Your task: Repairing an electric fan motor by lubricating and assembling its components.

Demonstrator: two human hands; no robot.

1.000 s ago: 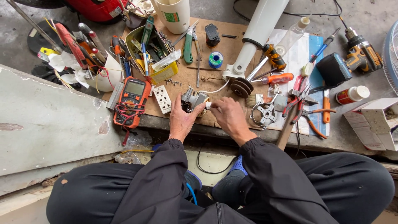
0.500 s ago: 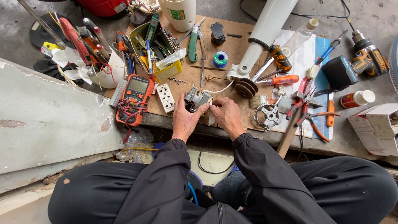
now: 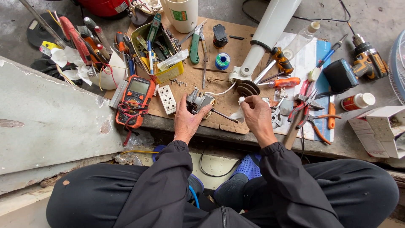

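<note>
1 multimeter [image 3: 136, 99], 1 cordless drill [image 3: 368, 60] — 1 solder spool [image 3: 222, 61].

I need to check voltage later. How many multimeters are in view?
1. The orange multimeter lies left of the white power strip, near the left hand. Others may be hidden in the tool clutter.

Black long-sleeve jacket, kinda shiny windbreaker stuff, with elastic cuffs bunched at both wrists mid-frame. Zipper [image 3: 222, 216] runs down the front at the bottom centre. Black pants [image 3: 97, 194] fill the lower left and lower right corners. Blue perforated clogs [image 3: 247, 165] peek out between the knees. Left hand [image 3: 187, 120] and right hand [image 3: 255, 114] are bare, no gloves.
</note>
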